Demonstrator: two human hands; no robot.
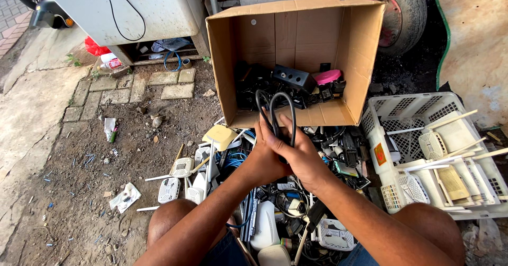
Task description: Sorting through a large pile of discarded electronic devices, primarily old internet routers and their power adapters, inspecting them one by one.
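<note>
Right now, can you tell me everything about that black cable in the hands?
The black cable is thin, smooth and rubbery-looking. It is bent into a few tall loops that stick up above the hands. The left hand and right hand squeeze its lower part together, so its ends and any plug are hidden. It is held in the air in front of the open cardboard box, above a pile of white routers and tangled wires on the ground.

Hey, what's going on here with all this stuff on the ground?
A person crouches over a pile of old routers and cables. Both hands, left hand and right hand, hold a looped black cable in front of an open cardboard box tipped on its side, with dark adapters inside. A white plastic crate of routers sits to the right.
</note>
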